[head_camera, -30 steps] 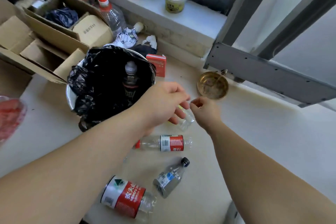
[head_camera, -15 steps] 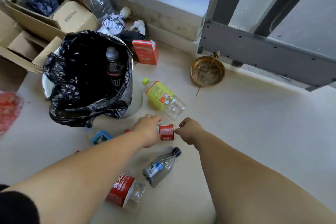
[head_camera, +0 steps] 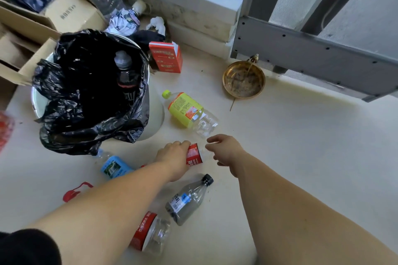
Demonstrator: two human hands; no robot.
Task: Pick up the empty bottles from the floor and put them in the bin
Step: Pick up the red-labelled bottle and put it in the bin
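The left hand has its grip closed around a red-labelled bottle lying on the floor; the right hand hovers just beside it, fingers loosely open, holding nothing. The pick-up step looks under way. Next comes a lift and carry up-left of the grip to the bin, lined with a black bag

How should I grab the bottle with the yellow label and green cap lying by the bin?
Grab the yellow-label bottle around its labelled middle, coming straight down from above. It lies flat on its side on the floor, cap toward the bin, so its round body faces up with bare floor on the side away from the bin. The clear bottom end looks crinkled and may squash.
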